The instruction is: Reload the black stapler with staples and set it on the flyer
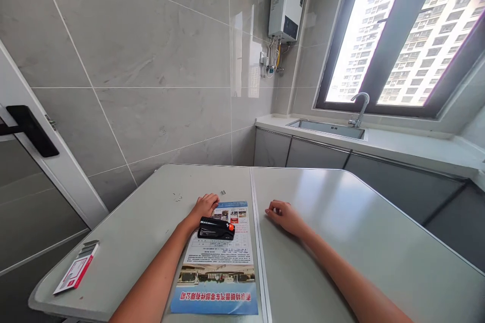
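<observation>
A black stapler (216,228) with an orange-red part at its right end lies on a printed sheet (220,251). My left hand (205,205) rests at the sheet's upper left corner, just beyond the stapler, fingers loosely bent and palm down; nothing shows in it. Right of the table's seam, my right hand (282,213) lies on the bare tabletop with its fingers curled in and no object visible between them. A short strip of staples (223,192) sits just past my left fingertips. Several loose staples (177,197) are scattered farther left.
A red and white packet (78,268) lies near the left edge of the pale folding table (318,262). Behind are a tiled wall, a counter with a sink (328,129) and a water heater (290,0). A door with a black handle (34,131) stands at left.
</observation>
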A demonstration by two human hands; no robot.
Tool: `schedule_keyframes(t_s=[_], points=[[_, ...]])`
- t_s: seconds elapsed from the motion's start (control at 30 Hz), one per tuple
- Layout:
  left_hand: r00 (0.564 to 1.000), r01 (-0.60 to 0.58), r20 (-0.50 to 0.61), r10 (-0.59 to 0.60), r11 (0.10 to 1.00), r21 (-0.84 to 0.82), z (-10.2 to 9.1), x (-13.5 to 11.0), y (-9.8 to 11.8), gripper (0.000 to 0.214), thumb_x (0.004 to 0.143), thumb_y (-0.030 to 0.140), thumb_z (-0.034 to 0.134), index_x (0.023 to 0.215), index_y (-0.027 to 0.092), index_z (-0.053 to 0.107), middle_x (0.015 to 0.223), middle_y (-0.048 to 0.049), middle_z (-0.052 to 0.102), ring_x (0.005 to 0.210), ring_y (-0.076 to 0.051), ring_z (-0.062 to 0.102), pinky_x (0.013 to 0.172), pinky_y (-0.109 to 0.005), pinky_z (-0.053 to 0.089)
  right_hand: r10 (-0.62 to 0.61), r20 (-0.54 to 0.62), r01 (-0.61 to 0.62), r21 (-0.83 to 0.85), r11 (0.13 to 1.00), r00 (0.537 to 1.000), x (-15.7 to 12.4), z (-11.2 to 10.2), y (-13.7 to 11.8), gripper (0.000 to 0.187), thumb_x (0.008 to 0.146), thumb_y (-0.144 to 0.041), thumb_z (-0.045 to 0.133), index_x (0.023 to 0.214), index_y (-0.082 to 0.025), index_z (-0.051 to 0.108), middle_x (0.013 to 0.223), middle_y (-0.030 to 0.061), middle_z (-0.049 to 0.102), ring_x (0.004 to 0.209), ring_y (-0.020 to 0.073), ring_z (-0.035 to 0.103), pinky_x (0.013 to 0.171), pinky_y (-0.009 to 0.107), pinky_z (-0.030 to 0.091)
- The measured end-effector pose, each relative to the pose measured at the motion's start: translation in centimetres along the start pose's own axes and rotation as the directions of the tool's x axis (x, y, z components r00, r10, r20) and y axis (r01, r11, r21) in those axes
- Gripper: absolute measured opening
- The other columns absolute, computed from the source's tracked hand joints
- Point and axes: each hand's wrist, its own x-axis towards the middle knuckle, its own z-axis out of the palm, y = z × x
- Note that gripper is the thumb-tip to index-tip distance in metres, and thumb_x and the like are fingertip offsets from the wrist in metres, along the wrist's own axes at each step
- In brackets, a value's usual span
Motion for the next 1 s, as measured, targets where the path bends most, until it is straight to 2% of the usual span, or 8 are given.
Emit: schedule_keyframes(t_s=[0.1, 0.23, 0.43, 0.53, 0.67, 0.77, 0.87, 1.0], points=[[1.000, 0.006, 0.007, -0.006, 1.000, -0.009, 0.0, -0.1, -0.1, 0.023, 0.103, 0.032, 0.042, 0.097, 0.023, 0.062, 0.103, -0.0048, 0.069, 0.101, -0.024, 0.058, 0.088, -0.036, 0.039, -0.127, 0.119, 0.112, 0.118, 0.987, 0.985, -0.6, 1.7, -3.2, 0.023, 0.094, -0.040, 0.058, 0.081, -0.021, 0.061, 0.083, 0.0008, 0.062, 0.074, 0.0159, 0.054, 0.070, 0.028, 0.043], [1.000, 0.017, 0.012, -0.016, 0.999, -0.031, 0.1, -0.1, -0.4, 0.024, 0.104, 0.034, 0.039, 0.097, 0.023, 0.060, 0.102, -0.0039, 0.068, 0.101, -0.024, 0.059, 0.089, -0.035, 0.038, -0.159, 0.234, 0.103, 0.233, 0.967, 0.959, -1.6, 2.4, -5.9, 0.013, 0.090, -0.033, 0.064, 0.094, -0.023, 0.058, 0.084, -0.0023, 0.061, 0.069, 0.0134, 0.050, 0.064, 0.025, 0.039], [0.999, 0.033, 0.014, -0.032, 0.997, -0.066, -0.1, -0.2, -0.7, 0.024, 0.104, 0.033, 0.037, 0.099, 0.023, 0.058, 0.103, -0.0024, 0.069, 0.102, -0.022, 0.061, 0.092, -0.034, 0.039, -0.235, 0.348, 0.095, 0.375, 0.922, 0.907, -2.2, 2.3, -6.9, 0.029, 0.084, -0.025, 0.067, 0.109, -0.026, 0.053, 0.096, -0.0038, 0.064, 0.069, 0.0114, 0.048, 0.064, 0.024, 0.039], [0.999, 0.037, 0.011, -0.036, 0.996, -0.083, -0.2, -0.2, -0.6, 0.025, 0.105, 0.034, 0.035, 0.099, 0.023, 0.057, 0.102, -0.0011, 0.069, 0.101, -0.021, 0.061, 0.093, -0.034, 0.039, -0.207, 0.320, 0.096, 0.329, 0.939, 0.924, -2.2, 3.2, -7.3, 0.028, 0.083, -0.022, 0.066, 0.109, -0.026, 0.057, 0.090, -0.0043, 0.063, 0.070, 0.0121, 0.048, 0.064, 0.023, 0.037], [0.999, 0.039, 0.004, -0.039, 0.995, -0.097, -0.2, -0.3, -0.6, 0.025, 0.104, 0.035, 0.036, 0.098, 0.023, 0.057, 0.101, -0.0011, 0.069, 0.100, -0.021, 0.061, 0.093, -0.033, 0.040, -0.101, 0.208, 0.062, 0.185, 0.981, 0.973, -2.3, 5.2, -8.1, 0.023, 0.085, -0.017, 0.059, 0.107, -0.025, 0.059, 0.080, -0.0041, 0.064, 0.071, 0.0146, 0.053, 0.070, 0.026, 0.037], [0.999, 0.035, -0.002, -0.035, 0.994, -0.106, -0.3, -0.3, -0.6, 0.026, 0.104, 0.037, 0.036, 0.099, 0.023, 0.057, 0.102, -0.0021, 0.069, 0.100, -0.021, 0.061, 0.093, -0.034, 0.040, -0.106, 0.121, 0.095, 0.094, 0.991, 0.987, -2.3, 6.5, -8.3, 0.017, 0.090, -0.014, 0.050, 0.099, -0.024, 0.059, 0.088, -0.0013, 0.069, 0.083, 0.0176, 0.061, 0.081, 0.030, 0.036], [1.000, 0.019, -0.008, -0.020, 0.993, -0.118, -0.4, -0.4, -0.5, 0.026, 0.104, 0.037, 0.037, 0.101, 0.023, 0.058, 0.103, -0.0027, 0.069, 0.100, -0.022, 0.061, 0.092, -0.034, 0.040, -0.121, 0.113, 0.110, 0.103, 0.989, 0.986, -2.3, 7.0, -8.1, 0.018, 0.092, -0.012, 0.045, 0.097, -0.023, 0.058, 0.097, 0.0005, 0.071, 0.092, 0.0189, 0.063, 0.087, 0.031, 0.036], [1.000, -0.018, -0.011, 0.016, 0.991, -0.135, -0.7, -0.5, -0.2, 0.025, 0.103, 0.038, 0.041, 0.102, 0.023, 0.061, 0.105, -0.0031, 0.070, 0.102, -0.022, 0.061, 0.091, -0.034, 0.040, -0.063, 0.109, 0.042, 0.188, 0.981, 0.992, -2.2, 6.4, -7.7, 0.019, 0.092, -0.013, 0.043, 0.096, -0.022, 0.059, 0.090, 0.0012, 0.069, 0.085, 0.0184, 0.061, 0.081, 0.028, 0.039]])
